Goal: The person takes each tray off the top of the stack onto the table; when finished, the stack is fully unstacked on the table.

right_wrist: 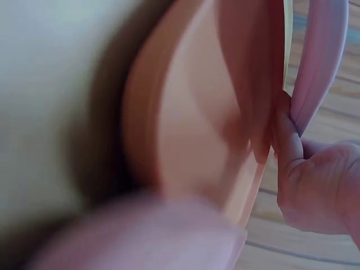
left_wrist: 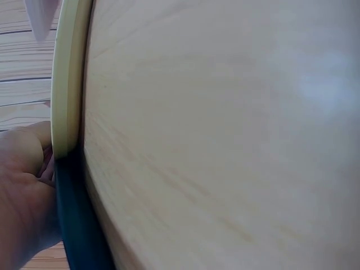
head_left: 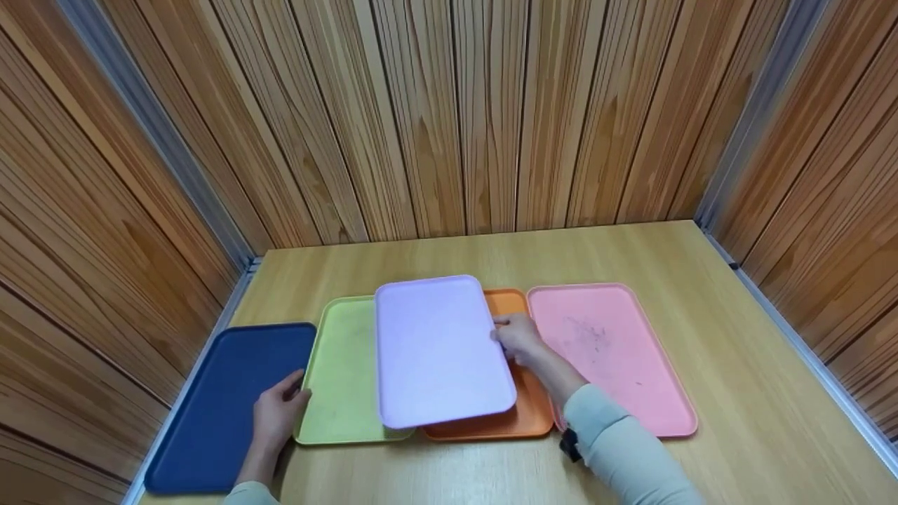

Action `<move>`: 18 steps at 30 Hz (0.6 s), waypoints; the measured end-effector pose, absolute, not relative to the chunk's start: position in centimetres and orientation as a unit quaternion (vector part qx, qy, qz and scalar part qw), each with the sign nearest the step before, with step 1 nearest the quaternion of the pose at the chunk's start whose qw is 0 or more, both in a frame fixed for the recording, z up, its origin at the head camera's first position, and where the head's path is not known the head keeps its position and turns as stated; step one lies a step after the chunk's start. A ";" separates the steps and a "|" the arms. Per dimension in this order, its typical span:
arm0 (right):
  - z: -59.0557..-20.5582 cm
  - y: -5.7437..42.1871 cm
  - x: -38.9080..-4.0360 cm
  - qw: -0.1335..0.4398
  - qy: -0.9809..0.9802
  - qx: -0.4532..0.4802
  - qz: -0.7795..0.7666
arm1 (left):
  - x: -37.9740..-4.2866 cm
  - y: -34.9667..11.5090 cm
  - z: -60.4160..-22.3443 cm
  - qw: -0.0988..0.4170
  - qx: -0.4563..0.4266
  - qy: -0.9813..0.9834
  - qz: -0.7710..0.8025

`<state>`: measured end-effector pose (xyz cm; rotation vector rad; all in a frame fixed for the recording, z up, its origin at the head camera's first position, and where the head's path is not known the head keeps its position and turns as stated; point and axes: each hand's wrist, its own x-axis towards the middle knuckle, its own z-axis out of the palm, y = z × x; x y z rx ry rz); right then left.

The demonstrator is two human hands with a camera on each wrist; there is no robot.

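A lilac tray (head_left: 442, 351) is tilted above a green tray (head_left: 344, 379) and an orange tray (head_left: 508, 424), hiding part of each. My right hand (head_left: 519, 337) grips the lilac tray by its right edge. In the right wrist view, the thumb and fingers of that hand (right_wrist: 318, 177) pinch the lilac rim (right_wrist: 320, 62) over the orange tray (right_wrist: 197, 129). My left hand (head_left: 279, 414) rests where the green tray's left edge meets a dark blue tray (head_left: 210, 414), its fingers loosely bent. The left wrist view shows that hand (left_wrist: 25, 191) beside the green rim (left_wrist: 67, 84).
A pink tray (head_left: 617, 358) with dark scuff marks lies right of the orange one. The trays lie in a row on a wooden table (head_left: 449, 470). Wood-plank walls (head_left: 449, 119) with metal corner posts enclose the back and both sides.
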<state>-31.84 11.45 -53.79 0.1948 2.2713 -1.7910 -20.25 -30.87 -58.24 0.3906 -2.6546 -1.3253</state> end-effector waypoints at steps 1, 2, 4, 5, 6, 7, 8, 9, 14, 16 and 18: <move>-53.6 12.1 -32.0 0.119 0.778 0.068 -0.614 | -20.3 -30.8 -58.3 0.075 0.130 -0.885 -0.442; -53.4 12.8 -32.2 0.115 0.777 0.068 -0.615 | -20.3 -30.8 -58.3 0.075 0.130 -0.884 -0.443; -53.1 14.3 -32.5 0.106 0.781 0.068 -0.612 | -20.3 -30.7 -58.3 0.074 0.127 -0.884 -0.443; -52.9 15.1 -32.6 0.101 0.783 0.067 -0.610 | -20.3 -30.6 -58.3 0.072 0.128 -0.884 -0.444; -52.8 15.8 -32.7 0.096 0.785 0.065 -0.608 | -20.3 -30.6 -58.2 0.070 0.127 -0.883 -0.446; -52.6 16.6 -32.8 0.092 0.788 0.063 -0.605 | -20.3 -30.6 -58.2 0.070 0.127 -0.882 -0.448; -52.5 17.4 -32.9 0.089 0.790 0.061 -0.603 | -20.3 -30.5 -58.3 0.070 0.126 -0.883 -0.447; -52.3 18.2 -32.9 0.087 0.793 0.060 -0.600 | -20.3 -30.5 -58.3 0.071 0.126 -0.883 -0.447; -51.7 22.5 -32.9 0.075 0.797 0.064 -0.596 | -20.2 -30.2 -58.4 0.073 0.126 -0.888 -0.437; -51.5 24.2 -32.8 0.072 0.798 0.064 -0.595 | -20.2 -30.0 -58.5 0.072 0.128 -0.889 -0.434; -51.4 25.8 -32.5 0.072 0.799 0.057 -0.595 | -20.2 -29.9 -58.7 0.070 0.130 -0.890 -0.432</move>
